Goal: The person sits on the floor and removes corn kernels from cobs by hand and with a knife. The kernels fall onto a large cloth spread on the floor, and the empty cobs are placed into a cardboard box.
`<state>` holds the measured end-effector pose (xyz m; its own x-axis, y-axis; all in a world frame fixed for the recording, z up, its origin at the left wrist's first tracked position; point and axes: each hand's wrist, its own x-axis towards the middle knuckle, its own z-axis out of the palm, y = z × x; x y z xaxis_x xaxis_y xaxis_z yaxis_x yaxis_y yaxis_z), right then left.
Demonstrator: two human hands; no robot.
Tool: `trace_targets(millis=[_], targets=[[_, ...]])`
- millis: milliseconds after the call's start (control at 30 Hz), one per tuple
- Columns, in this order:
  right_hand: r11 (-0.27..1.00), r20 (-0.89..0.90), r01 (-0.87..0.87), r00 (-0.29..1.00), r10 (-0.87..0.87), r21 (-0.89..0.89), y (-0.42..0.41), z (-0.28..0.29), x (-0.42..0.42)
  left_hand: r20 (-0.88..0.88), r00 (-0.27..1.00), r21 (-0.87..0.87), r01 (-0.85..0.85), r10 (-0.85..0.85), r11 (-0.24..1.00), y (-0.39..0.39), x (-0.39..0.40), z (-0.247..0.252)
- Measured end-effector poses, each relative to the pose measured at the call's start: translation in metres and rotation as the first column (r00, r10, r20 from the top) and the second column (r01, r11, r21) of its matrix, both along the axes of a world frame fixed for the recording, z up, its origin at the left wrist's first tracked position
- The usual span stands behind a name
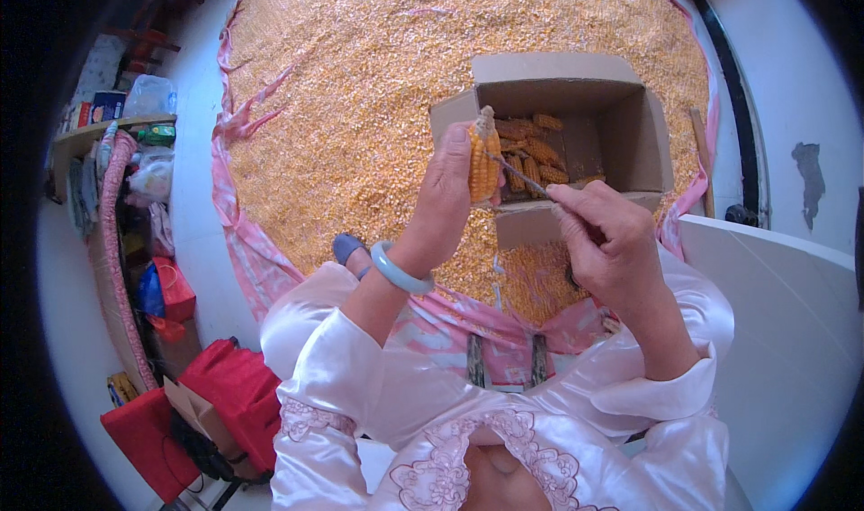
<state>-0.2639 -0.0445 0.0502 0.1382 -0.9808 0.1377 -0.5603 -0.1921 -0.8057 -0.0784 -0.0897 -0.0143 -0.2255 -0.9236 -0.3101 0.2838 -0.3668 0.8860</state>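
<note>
My left hand (445, 177) grips a dried corn cob (483, 163) upright, its pale tip pointing away from me. In my right hand (604, 231) is a thin metal rod (526, 179), perhaps a screwdriver or awl. The rod's tip touches the kernel rows on the cob's right side; its handle is hidden in my fist. Just beyond both hands stands an open cardboard box (587, 139), flaps folded out. Several corn cobs (540, 152) lie in it, mostly toward its left.
Loose corn kernels (351, 106) cover a pink sheet (236, 241) spread over the floor. Shelving with bags and bottles (152, 133) lines the left wall. Red bags (229, 383) sit at lower left. A white panel (776, 274) stands on the right, near a wooden stick (702, 160).
</note>
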Motion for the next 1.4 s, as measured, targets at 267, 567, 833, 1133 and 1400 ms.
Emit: trace_targets(millis=[267, 567, 833, 1133, 1400], targets=[[0.728, 0.656, -0.139, 0.569, -0.496, 0.671, -0.002, -0.032, 0.016, -0.681, 0.729, 0.160, 0.056, 0.069, 0.986, -0.003, -0.011, 0.007], [0.816, 0.725, -0.065, 0.503, -0.471, 0.575, -0.010, -0.040, 0.018, -0.636, 0.771, 0.194, 0.143, 0.013, 0.971, 0.012, -0.019, 0.011], [0.903, 0.481, 0.041, 0.836, -0.266, 0.428, -0.015, -0.029, 0.024, -0.609, 0.785, 0.285, 0.085, 0.112, 0.955, 0.010, -0.009, 0.007], [0.992, 0.084, -0.023, 0.996, 0.012, 0.125, 0.002, 0.002, 0.013, -0.518, 0.785, 0.310, -0.199, 0.341, 0.930, -0.006, 0.008, -0.001], [0.976, -0.056, -0.185, 0.980, 0.192, 0.116, 0.013, 0.010, 0.014, -0.407, 0.804, 0.306, -0.327, 0.434, 0.894, -0.016, 0.010, -0.006]])
